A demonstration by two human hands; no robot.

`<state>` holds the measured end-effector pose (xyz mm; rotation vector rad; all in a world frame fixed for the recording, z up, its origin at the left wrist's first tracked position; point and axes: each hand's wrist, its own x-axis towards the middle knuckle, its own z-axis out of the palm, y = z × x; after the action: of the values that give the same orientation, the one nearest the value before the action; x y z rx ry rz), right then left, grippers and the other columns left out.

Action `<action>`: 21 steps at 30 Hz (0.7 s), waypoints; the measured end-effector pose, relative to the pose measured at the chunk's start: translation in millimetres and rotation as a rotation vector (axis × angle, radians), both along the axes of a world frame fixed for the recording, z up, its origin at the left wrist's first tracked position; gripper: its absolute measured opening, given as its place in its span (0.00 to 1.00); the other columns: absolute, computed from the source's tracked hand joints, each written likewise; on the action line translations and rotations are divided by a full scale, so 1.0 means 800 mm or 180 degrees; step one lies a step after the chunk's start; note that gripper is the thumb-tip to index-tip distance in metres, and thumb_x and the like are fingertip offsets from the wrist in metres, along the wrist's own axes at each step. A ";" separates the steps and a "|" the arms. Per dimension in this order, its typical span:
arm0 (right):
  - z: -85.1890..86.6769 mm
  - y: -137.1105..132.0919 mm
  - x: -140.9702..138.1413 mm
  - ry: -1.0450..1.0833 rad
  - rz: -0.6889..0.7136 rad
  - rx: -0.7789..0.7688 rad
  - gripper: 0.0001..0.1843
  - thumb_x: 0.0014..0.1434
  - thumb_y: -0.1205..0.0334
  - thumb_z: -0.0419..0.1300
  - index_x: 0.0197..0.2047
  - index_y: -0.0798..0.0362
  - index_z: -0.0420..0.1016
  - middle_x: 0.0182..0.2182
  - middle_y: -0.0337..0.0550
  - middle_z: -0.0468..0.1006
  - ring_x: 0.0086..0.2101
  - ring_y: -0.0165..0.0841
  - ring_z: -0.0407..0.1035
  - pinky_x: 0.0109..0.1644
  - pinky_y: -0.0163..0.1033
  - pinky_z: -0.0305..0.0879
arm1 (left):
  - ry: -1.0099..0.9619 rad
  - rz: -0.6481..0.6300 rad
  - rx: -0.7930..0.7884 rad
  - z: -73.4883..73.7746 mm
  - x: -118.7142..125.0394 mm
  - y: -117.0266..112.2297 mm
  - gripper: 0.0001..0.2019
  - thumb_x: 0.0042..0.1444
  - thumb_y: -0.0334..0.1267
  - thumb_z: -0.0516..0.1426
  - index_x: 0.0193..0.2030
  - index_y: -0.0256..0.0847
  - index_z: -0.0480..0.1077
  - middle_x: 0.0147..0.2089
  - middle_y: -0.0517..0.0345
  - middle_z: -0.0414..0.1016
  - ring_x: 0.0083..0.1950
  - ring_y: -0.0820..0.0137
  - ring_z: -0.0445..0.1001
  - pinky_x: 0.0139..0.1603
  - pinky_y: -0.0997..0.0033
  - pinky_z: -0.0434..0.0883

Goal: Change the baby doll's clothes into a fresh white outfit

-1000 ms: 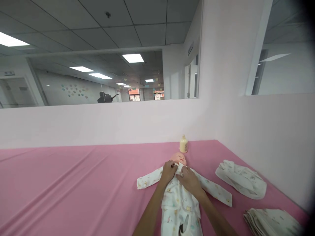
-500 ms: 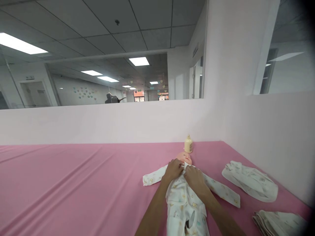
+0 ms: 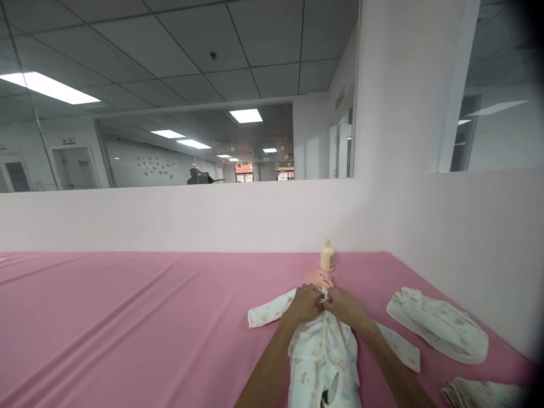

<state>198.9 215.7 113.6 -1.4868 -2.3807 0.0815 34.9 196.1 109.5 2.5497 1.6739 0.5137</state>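
A baby doll (image 3: 319, 278) lies on its back on the pink sheet (image 3: 127, 323), dressed in a white printed romper (image 3: 323, 351) with sleeves spread out. My left hand (image 3: 305, 303) and my right hand (image 3: 346, 306) meet at the romper's collar just under the doll's chin. Both hands have their fingers curled and pinch the collar fabric between them. The fingertips are partly hidden by the cloth.
A small cream bottle (image 3: 327, 256) stands behind the doll's head by the pink wall. A crumpled white garment (image 3: 437, 324) lies to the right, and a folded stack of cloths (image 3: 480, 394) sits at the lower right corner. The wall runs close along the right.
My hands drew closer together at the collar, and my right hand moved up from the chest to the neck. The view tilted and shifted slightly.
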 end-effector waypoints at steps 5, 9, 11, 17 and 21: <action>0.011 0.002 0.009 0.0858 0.0231 -0.0384 0.07 0.54 0.67 0.52 0.25 0.52 0.59 0.26 0.37 0.71 0.29 0.29 0.62 0.30 0.35 0.48 | 0.0017 0.0022 0.0169 0.005 0.001 0.003 0.07 0.60 0.38 0.53 0.35 0.41 0.70 0.45 0.54 0.73 0.47 0.64 0.70 0.47 0.65 0.65; 0.005 0.011 0.011 0.1064 0.0328 -0.0439 0.07 0.51 0.66 0.53 0.25 0.52 0.58 0.25 0.36 0.67 0.29 0.29 0.59 0.30 0.35 0.47 | -0.0075 0.0157 0.0238 0.007 0.002 0.002 0.06 0.59 0.40 0.55 0.37 0.42 0.71 0.47 0.55 0.74 0.48 0.63 0.70 0.48 0.63 0.64; -0.001 0.018 0.012 0.1109 0.0379 -0.0469 0.06 0.50 0.67 0.53 0.25 0.52 0.58 0.24 0.35 0.66 0.28 0.29 0.58 0.29 0.35 0.47 | -0.0092 0.0186 0.0261 0.007 0.003 0.001 0.06 0.59 0.40 0.56 0.37 0.41 0.71 0.46 0.55 0.75 0.49 0.62 0.70 0.48 0.63 0.64; -0.007 0.024 0.022 0.1502 0.0787 -0.0847 0.03 0.53 0.65 0.53 0.28 0.52 0.62 0.24 0.35 0.67 0.27 0.29 0.60 0.29 0.34 0.50 | 0.0028 -0.0045 0.0380 0.012 0.006 -0.003 0.09 0.58 0.34 0.53 0.26 0.38 0.64 0.37 0.54 0.75 0.45 0.65 0.70 0.42 0.68 0.62; -0.001 0.016 0.026 0.1574 0.0883 -0.0914 0.06 0.57 0.63 0.52 0.28 0.52 0.63 0.24 0.35 0.67 0.26 0.29 0.60 0.29 0.34 0.52 | 0.0012 -0.0078 0.0368 0.015 0.007 -0.005 0.10 0.55 0.32 0.52 0.23 0.38 0.60 0.34 0.54 0.73 0.42 0.66 0.69 0.41 0.69 0.62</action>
<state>219.8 228.7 113.0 -1.0665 -2.1976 0.7892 40.8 192.5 121.7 2.6485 1.6587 0.6219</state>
